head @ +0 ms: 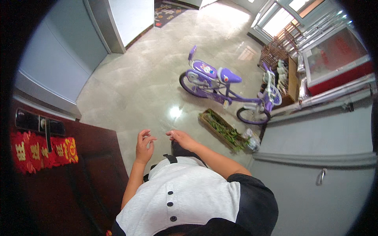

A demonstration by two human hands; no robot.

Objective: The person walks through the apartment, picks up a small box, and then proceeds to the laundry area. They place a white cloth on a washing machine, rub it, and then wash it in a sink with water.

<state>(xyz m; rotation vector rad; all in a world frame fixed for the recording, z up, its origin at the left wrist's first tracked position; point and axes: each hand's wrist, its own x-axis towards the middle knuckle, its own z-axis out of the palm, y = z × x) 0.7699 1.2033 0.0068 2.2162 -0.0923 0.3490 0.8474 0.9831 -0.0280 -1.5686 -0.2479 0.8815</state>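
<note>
My left hand (144, 147) is raised in front of my waist, its fingers bent and apart, with nothing in it. Facing it, my right hand (183, 139) is held with loosely curled fingers and also carries nothing. A gap separates the two hands, with tiled floor (133, 103) beyond them. Ahead to the right, a long narrow box (215, 133) on the floor contains green leafy stems (221, 126). A crumpled clear plastic bag (252, 140) lies at its near end. Behind the box stands a purple child's bicycle (230, 76) with a rear seat and a front basket.
A dark red door (97, 165) with a lever handle (47, 135) and a red paper decoration is at my left. Grey cabinet panels (295, 188) stand at my right. Further off are a glass-topped red chest (336, 56), brown racks (276, 48) and a patterned mat (166, 13).
</note>
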